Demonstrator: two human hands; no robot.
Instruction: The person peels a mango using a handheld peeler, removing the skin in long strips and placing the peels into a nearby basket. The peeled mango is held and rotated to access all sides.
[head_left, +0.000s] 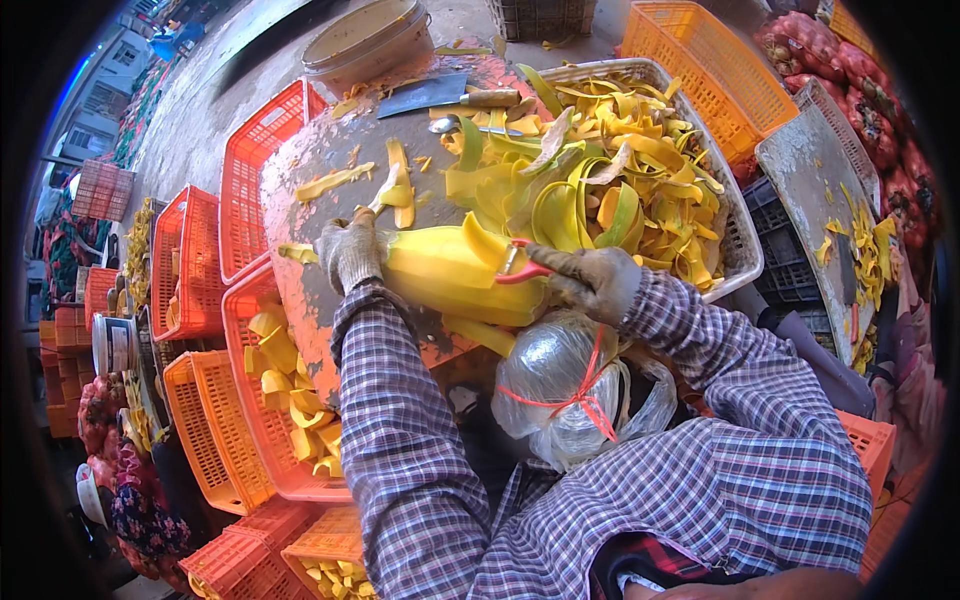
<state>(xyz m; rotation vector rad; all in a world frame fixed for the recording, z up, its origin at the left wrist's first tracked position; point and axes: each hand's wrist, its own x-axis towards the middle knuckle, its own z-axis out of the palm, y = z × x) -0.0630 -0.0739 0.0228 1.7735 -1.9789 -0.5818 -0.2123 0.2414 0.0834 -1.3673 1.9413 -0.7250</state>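
Note:
A long yellow pumpkin (442, 277), largely bare of skin, lies across the near edge of a worn board (322, 217). My gloved left hand (349, 247) grips its stem end. In my gloved right hand (596, 279) is a red-handled peeler (517, 271), its blade against the pumpkin's upper right side. A strip of peel curls up at the blade. Below the right hand, something round wrapped in clear plastic (551, 375) and tied with red string sits against my front.
A white crate (739, 232) heaped with peelings (630, 172) stands at the right. A cleaver (424, 96) and a metal spoon (444, 124) lie at the board's back, near a bucket (367, 45). The red crate (247, 352) at left holds pumpkin chunks (281, 360).

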